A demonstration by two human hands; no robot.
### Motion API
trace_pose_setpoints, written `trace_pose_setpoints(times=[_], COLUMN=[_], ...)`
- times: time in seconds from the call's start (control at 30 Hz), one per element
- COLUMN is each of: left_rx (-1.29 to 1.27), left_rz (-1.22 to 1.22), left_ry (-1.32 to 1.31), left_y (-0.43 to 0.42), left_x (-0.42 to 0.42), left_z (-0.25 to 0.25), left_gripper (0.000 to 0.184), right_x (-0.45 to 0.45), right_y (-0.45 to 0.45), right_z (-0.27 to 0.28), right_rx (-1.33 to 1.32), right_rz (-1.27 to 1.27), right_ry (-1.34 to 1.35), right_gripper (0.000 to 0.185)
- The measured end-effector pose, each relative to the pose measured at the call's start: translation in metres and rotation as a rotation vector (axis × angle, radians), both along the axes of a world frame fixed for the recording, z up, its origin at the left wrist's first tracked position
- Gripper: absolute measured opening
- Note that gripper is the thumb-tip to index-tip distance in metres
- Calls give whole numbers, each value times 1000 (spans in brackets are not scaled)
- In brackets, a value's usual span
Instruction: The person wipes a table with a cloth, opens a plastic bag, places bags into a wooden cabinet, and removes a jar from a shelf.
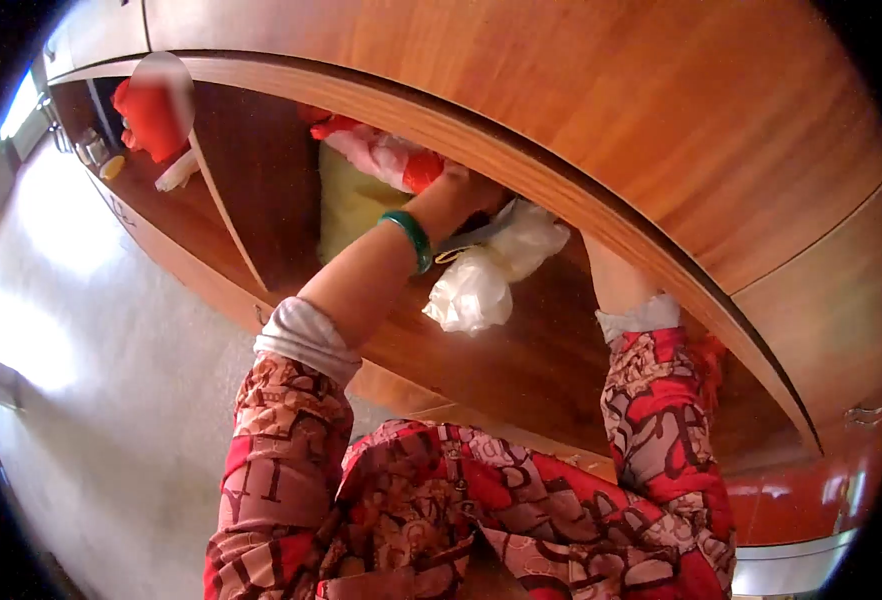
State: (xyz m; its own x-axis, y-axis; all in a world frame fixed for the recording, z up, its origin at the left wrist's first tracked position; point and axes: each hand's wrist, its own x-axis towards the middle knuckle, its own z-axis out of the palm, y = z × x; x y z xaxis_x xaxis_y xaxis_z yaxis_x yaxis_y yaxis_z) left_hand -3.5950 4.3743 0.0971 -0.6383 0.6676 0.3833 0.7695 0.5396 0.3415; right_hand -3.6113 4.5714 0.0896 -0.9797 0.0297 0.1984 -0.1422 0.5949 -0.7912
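Note:
My left hand (458, 196), below a green bangle (408, 240), reaches into a wooden cabinet compartment under its front board (561, 180). It is beside a red and white plastic bag (381, 155) and just above a knotted white plastic bag (471, 290). Its fingers are hidden in shadow behind the board, so I cannot see whether they grip anything. My right forearm (616, 280) goes up behind the same board farther right, and the hand itself is out of sight. A yellowish bag or sack (346, 205) stands against the divider.
An upright divider (261, 180) separates this compartment from one on the left, which holds a red bag (151, 125) and a small jar (91, 148). The cabinet's overhanging board limits the room above my arms. Grey floor (141, 400) extends to the left.

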Motion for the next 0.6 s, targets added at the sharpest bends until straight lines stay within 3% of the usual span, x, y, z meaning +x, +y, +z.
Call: trace_pose_setpoints(times=[0.6], left_rx=[-141], left_rz=[131], left_ry=[16], left_y=[6], left_x=[-52], left_z=[-19], left_gripper=[30], right_x=[5], right_y=[18], right_z=[-2], right_rx=[-57], right_rz=[-7], right_ry=[-21], right_gripper=[36])
